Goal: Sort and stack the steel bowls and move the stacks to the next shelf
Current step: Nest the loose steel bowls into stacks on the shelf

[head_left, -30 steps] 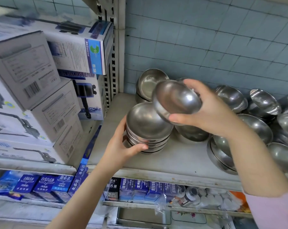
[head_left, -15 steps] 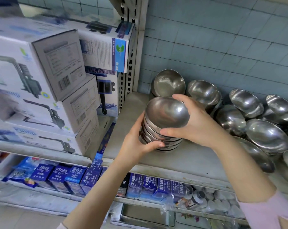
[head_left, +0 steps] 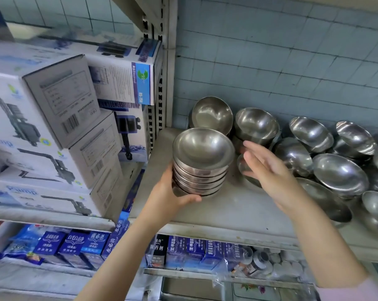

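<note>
Head view: my left hand (head_left: pixel 172 197) grips the foot of the one stack of steel bowls (head_left: pixel 202 168), thumb curled along its near base, fingers hidden behind it. I count five or six bowls nested mouth-up, though the lowest rims blur together. The stack stands at the left end of the grey shelf (head_left: pixel 227 211). My right hand (head_left: pixel 268 170) is spread wide with straight fingers, just right of the stack and holding nothing. Behind and to the right of it lie the loose bowls (head_left: pixel 340 172), at least nine, tilted against one another. One far bowl (head_left: pixel 256 124) sits nested in another. Left of the upright, at least five white pump boxes (head_left: pixel 60 98) are piled on the neighbouring shelf. Below them runs a row of blue cartons (head_left: pixel 75 244).
</note>
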